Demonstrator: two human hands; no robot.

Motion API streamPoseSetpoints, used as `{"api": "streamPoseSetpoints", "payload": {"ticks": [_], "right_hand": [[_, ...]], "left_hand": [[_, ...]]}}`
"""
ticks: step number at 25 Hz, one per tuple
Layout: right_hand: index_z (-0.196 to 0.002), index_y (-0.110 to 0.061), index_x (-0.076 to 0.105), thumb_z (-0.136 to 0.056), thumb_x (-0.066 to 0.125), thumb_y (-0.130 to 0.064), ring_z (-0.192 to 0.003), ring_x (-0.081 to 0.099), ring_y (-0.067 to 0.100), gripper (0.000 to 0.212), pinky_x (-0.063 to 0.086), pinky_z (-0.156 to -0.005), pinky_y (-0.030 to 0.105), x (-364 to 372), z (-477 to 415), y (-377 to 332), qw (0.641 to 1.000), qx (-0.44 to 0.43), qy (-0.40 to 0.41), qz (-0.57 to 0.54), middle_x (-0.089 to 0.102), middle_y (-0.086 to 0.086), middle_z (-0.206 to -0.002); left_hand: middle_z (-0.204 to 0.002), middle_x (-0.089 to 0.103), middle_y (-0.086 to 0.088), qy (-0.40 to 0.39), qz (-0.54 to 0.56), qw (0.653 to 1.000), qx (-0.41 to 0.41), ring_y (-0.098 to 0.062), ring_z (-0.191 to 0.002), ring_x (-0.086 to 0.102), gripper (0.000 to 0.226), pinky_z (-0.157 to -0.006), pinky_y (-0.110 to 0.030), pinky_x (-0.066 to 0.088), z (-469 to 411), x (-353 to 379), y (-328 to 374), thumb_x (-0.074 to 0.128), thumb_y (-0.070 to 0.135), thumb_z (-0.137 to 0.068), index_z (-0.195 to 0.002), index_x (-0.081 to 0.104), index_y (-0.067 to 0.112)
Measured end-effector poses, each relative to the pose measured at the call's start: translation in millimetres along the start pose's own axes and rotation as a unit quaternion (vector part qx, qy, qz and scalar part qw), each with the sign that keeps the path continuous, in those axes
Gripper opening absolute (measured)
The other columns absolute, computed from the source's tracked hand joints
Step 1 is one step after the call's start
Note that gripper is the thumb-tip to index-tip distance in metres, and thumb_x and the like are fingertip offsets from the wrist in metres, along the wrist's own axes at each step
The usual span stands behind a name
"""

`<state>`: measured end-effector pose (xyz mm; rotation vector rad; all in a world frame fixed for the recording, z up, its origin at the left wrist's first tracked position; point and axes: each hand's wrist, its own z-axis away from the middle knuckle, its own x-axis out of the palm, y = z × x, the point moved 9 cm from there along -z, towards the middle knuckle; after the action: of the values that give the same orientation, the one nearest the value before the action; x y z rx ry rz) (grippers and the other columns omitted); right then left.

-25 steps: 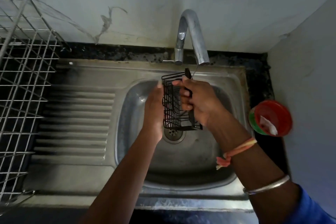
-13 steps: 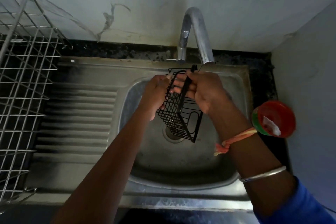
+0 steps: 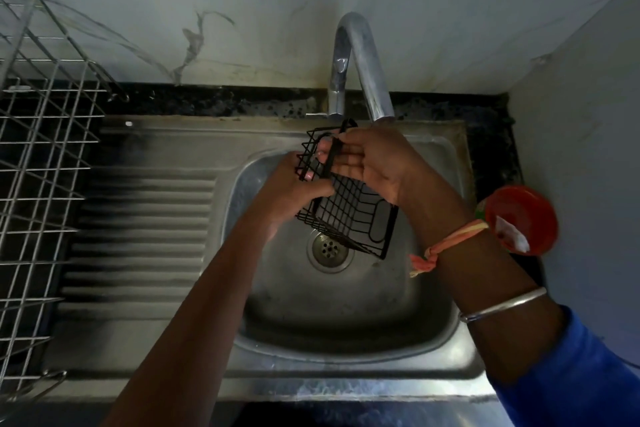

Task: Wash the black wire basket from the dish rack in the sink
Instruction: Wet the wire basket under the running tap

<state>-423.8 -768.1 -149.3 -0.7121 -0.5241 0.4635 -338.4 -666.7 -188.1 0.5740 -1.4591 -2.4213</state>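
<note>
1. While the forearms reach in over the near rim of the sink [image 3: 311, 388], the right one shows a blue sleeve [image 3: 571, 374], a metal bangle [image 3: 502, 305] and an orange thread band [image 3: 450, 243].
2. Step in hand, as I judge it: the washing itself, rubbing the wires by hand over the basin.
3. Black wire basket [image 3: 349, 215] is held in the air, tilted, above the drain [image 3: 329, 248] and clear of the sink floor, its top end just below the tap [image 3: 363, 55] mouth.
4. Left hand [image 3: 294, 194] is clamped on the basket's left side, fingers curled round the wires.
5. Right hand [image 3: 374, 166] lies on the top end, fingers fairly straight across the black bar. Can't tell whether the thumb hooks under.
6. Hands are close together, both on the basket.
7. Next move likely calls for turning the basket so the unrubbed sides face the spout, with the left grip firm since wet wire may slip.
8. Can't tell if water is running.
9. Dish rack [image 3: 41, 156] sits on the worktop at far left and a red tub [image 3: 519, 215] at right, both well apart from the basket.
</note>
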Motion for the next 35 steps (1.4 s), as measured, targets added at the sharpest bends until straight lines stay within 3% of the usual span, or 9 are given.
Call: {"api": "streamPoseSetpoints", "payload": {"ticks": [4, 8, 10, 13, 15, 16, 21, 29, 35], "right_hand": [[-0.111, 0.004, 0.062, -0.092, 0.063, -0.014, -0.095, 0.071, 0.028, 0.027, 0.058, -0.084, 0.035, -3.1, -8.1, -12.0, 0.998, -0.007, -0.019, 0.064, 0.072, 0.018, -0.099], [-0.108, 0.008, 0.064, -0.089, 0.063, -0.001, -0.095, 0.071, 0.027, 0.022, 0.058, -0.083, 0.033, -4.6, -20.1, -9.4, 0.997, -0.024, -0.012, 0.066, 0.072, 0.019, -0.100], [-0.108, 0.001, 0.068, -0.088, 0.064, -0.001, -0.101, 0.069, 0.026, 0.020, 0.056, -0.088, 0.031, -12.8, -24.2, -15.5, 0.978, -0.102, 0.024, 0.179, 0.072, 0.015, -0.105], [-0.142, -0.016, 0.045, -0.095, 0.056, -0.014, -0.137, 0.038, 0.026, 0.048, 0.034, -0.112, 0.037, 1.0, -28.9, 3.7, 0.766, -0.191, -0.040, 0.612, 0.042, 0.011, -0.148], [-0.154, -0.025, 0.006, -0.101, 0.046, -0.027, -0.148, -0.008, 0.026, 0.067, 0.005, -0.119, 0.048, 1.6, -36.5, 39.3, 0.636, -0.152, -0.110, 0.749, -0.007, 0.003, -0.162], [-0.153, -0.029, -0.005, -0.102, 0.041, -0.032, -0.145, -0.020, 0.026, 0.069, -0.002, -0.119, 0.052, 3.0, -37.5, 45.5, 0.606, -0.153, -0.122, 0.771, -0.019, 0.001, -0.159], [-0.150, -0.033, -0.016, -0.099, 0.034, -0.051, -0.143, -0.025, 0.021, 0.074, -0.005, -0.117, 0.048, -23.1, -25.0, 46.6, 0.556, -0.157, -0.164, 0.800, -0.028, -0.007, -0.156], [-0.149, -0.025, -0.021, -0.097, 0.035, -0.056, -0.141, -0.030, 0.031, 0.083, -0.007, -0.117, 0.055, -51.3, -33.2, 54.2, 0.631, -0.070, -0.118, 0.764, -0.035, 0.000, -0.153], [-0.146, -0.025, -0.028, -0.099, 0.036, -0.051, -0.140, -0.033, 0.027, 0.084, -0.011, -0.116, 0.054, -26.3, -30.8, 54.4, 0.483, -0.204, -0.139, 0.840, -0.038, -0.002, -0.152]], "left_hand": [[-0.110, 0.072, -0.001, 0.017, 0.174, 0.985, 0.005, -0.028, -0.105, 0.070, 0.044, -0.063, -0.023, 0.047, 15.1, 1.9, -26.1, 0.074, 0.027, -0.068, -0.112, 0.065, 0.026], [-0.117, 0.072, -0.010, 0.061, 0.267, 0.961, -0.024, -0.033, -0.095, 0.072, 0.052, -0.051, -0.022, 0.042, 17.7, 10.0, -31.3, 0.064, 0.043, -0.070, -0.115, 0.066, 0.017], [-0.115, 0.073, -0.010, 0.087, 0.305, 0.948, -0.033, -0.036, -0.095, 0.072, 0.049, -0.051, -0.023, 0.041, 16.4, 9.7, -34.6, 0.061, 0.042, -0.075, -0.116, 0.066, 0.014], [-0.114, 0.073, -0.011, 0.114, 0.347, 0.930, -0.035, -0.034, -0.091, 0.073, 0.055, -0.053, -0.025, 0.043, 16.4, 3.9, -37.2, 0.059, 0.048, -0.071, -0.113, 0.064, 0.013], [-0.106, 0.075, -0.010, 0.110, 0.352, 0.929, -0.026, -0.030, -0.088, 0.073, 0.049, -0.059, -0.029, 0.045, 16.6, 4.9, -31.6, 0.056, 0.046, -0.074, -0.107, 0.067, 0.012], [-0.103, 0.075, -0.009, 0.107, 0.346, 0.932, -0.022, -0.030, -0.087, 0.072, 0.048, -0.061, -0.030, 0.045, 16.0, 6.1, -29.8, 0.055, 0.046, -0.073, -0.105, 0.068, 0.012], [-0.115, 0.072, -0.017, 0.148, 0.341, 0.928, -0.018, -0.039, -0.094, 0.071, 0.068, -0.054, -0.027, 0.039, 14.1, -7.6, -35.3, 0.058, 0.054, -0.063, -0.114, 0.064, 0.009], [-0.124, 0.067, -0.024, 0.137, 0.346, 0.928, 0.000, -0.047, -0.106, 0.067, 0.087, -0.054, -0.029, 0.035, 7.5, -11.1, -38.8, 0.059, 0.051, -0.066, -0.133, 0.053, -0.004], [-0.112, 0.072, -0.012, 0.100, 0.337, 0.936, -0.027, -0.038, -0.097, 0.069, 0.076, -0.051, -0.025, 0.037, 8.9, 2.5, -28.4, 0.061, 0.050, -0.062, -0.125, 0.059, 0.007]]}}
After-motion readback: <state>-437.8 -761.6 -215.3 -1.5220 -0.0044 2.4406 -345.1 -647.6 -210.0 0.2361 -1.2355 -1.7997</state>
